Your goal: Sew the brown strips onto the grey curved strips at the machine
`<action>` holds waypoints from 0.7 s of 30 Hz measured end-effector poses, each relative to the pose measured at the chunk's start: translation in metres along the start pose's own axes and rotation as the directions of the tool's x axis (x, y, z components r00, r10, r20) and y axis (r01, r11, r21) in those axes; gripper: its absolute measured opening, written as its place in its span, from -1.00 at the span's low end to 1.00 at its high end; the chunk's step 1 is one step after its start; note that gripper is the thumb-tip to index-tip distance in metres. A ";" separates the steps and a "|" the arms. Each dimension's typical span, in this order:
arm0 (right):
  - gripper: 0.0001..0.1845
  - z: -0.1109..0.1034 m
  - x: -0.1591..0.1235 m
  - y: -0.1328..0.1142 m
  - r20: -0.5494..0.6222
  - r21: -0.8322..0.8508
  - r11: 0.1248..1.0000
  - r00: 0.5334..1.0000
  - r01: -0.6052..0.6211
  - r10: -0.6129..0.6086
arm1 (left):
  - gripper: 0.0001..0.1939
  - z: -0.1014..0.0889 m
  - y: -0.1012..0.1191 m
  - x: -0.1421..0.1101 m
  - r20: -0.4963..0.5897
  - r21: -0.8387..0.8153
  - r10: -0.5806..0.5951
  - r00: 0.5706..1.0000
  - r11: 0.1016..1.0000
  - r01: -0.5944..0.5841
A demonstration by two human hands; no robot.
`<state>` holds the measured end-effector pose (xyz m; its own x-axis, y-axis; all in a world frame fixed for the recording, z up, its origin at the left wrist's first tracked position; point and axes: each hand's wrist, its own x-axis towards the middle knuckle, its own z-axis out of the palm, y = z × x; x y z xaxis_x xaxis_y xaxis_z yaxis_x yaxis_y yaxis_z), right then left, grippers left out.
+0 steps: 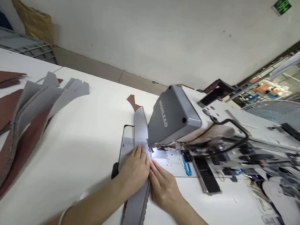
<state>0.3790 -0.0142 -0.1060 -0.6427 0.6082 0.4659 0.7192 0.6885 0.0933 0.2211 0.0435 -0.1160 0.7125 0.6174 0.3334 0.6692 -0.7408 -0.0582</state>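
A long grey fabric strip [136, 208] with a brown underside runs under the head of a sewing machine [174, 117]. My left hand [137, 166] lies on top of the strip, fingers stretched forward and pressing it just left of the lit needle area. Along the strip's right edge rests my right hand [164, 186], its fingers extended and touching the edge, its thumb hidden. Past the machine head, the far end of the strip lies on the table with a brown piece [133, 101] showing beneath it. The needle itself is too small to make out.
Grey and brown cut pieces [38, 97] lie in overlapping piles on the white table [94, 130] at left. Right of the needle plate are a blue tool [186, 166] and a phone [207, 174]. A grey crate [26, 45] stands beyond the table.
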 end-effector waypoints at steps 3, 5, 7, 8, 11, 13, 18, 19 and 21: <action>-0.50 0.003 -0.002 0.002 0.009 0.000 1.000 1.000 0.005 -0.005 | -0.56 -0.002 0.000 0.001 0.065 -0.015 0.013 0.998 1.000 -0.012; -0.50 0.004 -0.001 0.002 0.014 -0.001 1.000 1.000 0.001 0.000 | -0.54 -0.003 -0.001 0.002 0.092 -0.032 0.026 0.995 0.999 -0.023; -0.49 0.005 -0.001 0.003 0.022 -0.006 1.000 1.000 -0.006 0.006 | -0.53 -0.004 -0.001 0.003 0.114 -0.048 0.034 0.993 0.998 -0.028; -0.49 0.006 0.000 0.003 0.022 -0.009 1.000 1.000 -0.009 0.009 | -0.53 -0.005 -0.001 0.003 0.120 -0.053 0.031 0.992 0.998 -0.025; -0.49 0.006 0.000 0.003 0.014 -0.020 1.000 1.000 -0.010 0.010 | -0.53 -0.005 -0.002 0.003 0.121 -0.058 0.019 0.992 0.998 -0.012; -0.51 0.006 0.000 0.004 0.018 -0.027 1.000 1.000 -0.012 0.012 | -0.54 -0.005 -0.003 0.003 0.113 -0.055 0.015 0.994 0.998 -0.008; -0.60 0.008 -0.004 0.002 -0.014 -0.051 0.999 1.000 0.004 -0.005 | -0.56 0.002 -0.001 -0.001 0.089 -0.062 -0.012 0.996 0.998 0.018; -0.62 0.008 -0.004 0.000 -0.026 -0.051 0.999 1.000 0.011 -0.012 | -0.56 0.002 -0.001 -0.005 0.089 -0.069 -0.013 0.996 0.997 0.019; -0.66 0.006 -0.005 -0.004 -0.052 -0.043 0.999 0.998 0.026 -0.028 | -0.56 0.000 -0.002 -0.017 0.097 -0.075 -0.001 0.995 0.997 0.008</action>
<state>0.3773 -0.0175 -0.1140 -0.6480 0.5671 0.5084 0.7129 0.6865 0.1429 0.2075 0.0349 -0.1212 0.7291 0.6407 0.2408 0.6571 -0.7536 0.0154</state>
